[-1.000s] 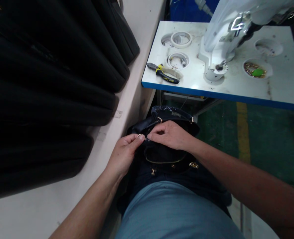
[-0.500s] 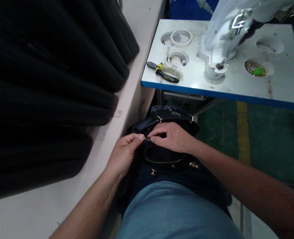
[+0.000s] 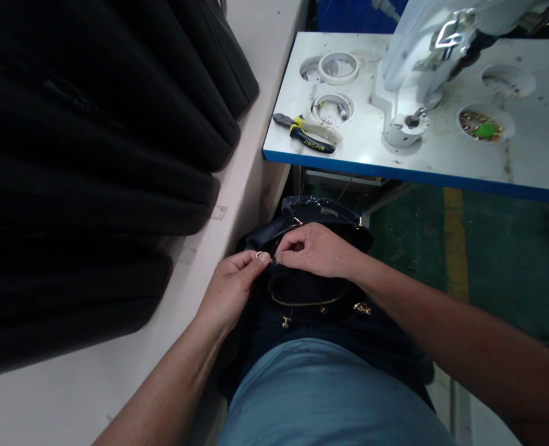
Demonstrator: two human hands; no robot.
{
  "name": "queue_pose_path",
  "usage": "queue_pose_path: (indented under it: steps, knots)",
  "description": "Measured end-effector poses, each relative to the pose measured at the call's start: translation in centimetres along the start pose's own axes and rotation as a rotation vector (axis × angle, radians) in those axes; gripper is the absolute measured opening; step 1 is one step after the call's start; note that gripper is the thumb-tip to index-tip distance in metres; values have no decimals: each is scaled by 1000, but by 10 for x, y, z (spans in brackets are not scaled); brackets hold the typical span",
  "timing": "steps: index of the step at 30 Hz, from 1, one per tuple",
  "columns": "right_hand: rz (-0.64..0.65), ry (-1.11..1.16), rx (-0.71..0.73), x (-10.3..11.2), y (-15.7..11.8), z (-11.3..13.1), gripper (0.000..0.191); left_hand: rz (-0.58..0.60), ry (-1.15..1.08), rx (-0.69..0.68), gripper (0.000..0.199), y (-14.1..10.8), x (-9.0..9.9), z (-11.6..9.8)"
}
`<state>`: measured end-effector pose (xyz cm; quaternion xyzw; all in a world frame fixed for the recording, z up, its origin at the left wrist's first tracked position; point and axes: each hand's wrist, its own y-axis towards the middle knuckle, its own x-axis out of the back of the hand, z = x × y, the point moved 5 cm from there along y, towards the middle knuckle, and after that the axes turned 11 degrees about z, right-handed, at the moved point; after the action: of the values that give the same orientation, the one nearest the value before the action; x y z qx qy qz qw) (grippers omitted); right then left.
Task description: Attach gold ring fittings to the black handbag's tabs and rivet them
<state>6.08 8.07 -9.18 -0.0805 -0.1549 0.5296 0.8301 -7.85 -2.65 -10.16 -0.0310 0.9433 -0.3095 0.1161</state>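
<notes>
A dark handbag (image 3: 309,296) with gold-coloured fittings rests on my lap, its top open. Its handle (image 3: 321,202) is wrapped in clear plastic. My left hand (image 3: 237,275) pinches a small gold ring (image 3: 259,254) between thumb and fingers at the bag's left side. Close beside it, my right hand (image 3: 316,249) is closed, thumb against fingers, over the bag's opening; whatever it grips is hidden by the fingers. A small dark piece shows between the two hands. Gold hardware (image 3: 362,308) hangs on the near side of the bag.
On the left, several black bags (image 3: 163,186) stand in a row on a pale table (image 3: 200,248). Ahead is a white workbench (image 3: 358,139) carrying a white machine (image 3: 409,93), pliers (image 3: 309,136), a tape roll (image 3: 338,67) and a recessed cup of small gold parts (image 3: 481,126).
My right hand's fingers have curled tighter and shifted slightly at the bag's opening. The left hand keeps its pinch on the ring in nearly the same place.
</notes>
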Motion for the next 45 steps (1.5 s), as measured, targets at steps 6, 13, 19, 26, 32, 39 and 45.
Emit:
queue_pose_path:
  steps: [6, 13, 19, 26, 32, 39, 45]
  knots:
    - [-79, -67, 6, -2, -2, 1, 15, -11, -1, -8, 36, -1, -1, -2]
    - [-80, 33, 45, 1, -8, -2, 22, -15, -14, -16, 34, -2, -2, -4]
    - [-287, 47, 70, -1, -27, -4, 17, -31, -18, -18, 34, -5, -4, -9]
    - [-381, -115, 255, -15, -37, 7, 12, -23, -18, -30, 32, -7, -10, -13]
    - [-364, -97, 272, -15, -36, 6, 10, -15, -22, -31, 31, -8, -10, -12]
    - [-331, -50, 204, -11, -34, 4, 6, -12, -47, -24, 31, -7, -11, -11]
    - [-351, -231, 264, -13, -35, 13, 13, -12, -17, -28, 32, -5, -6, -9]
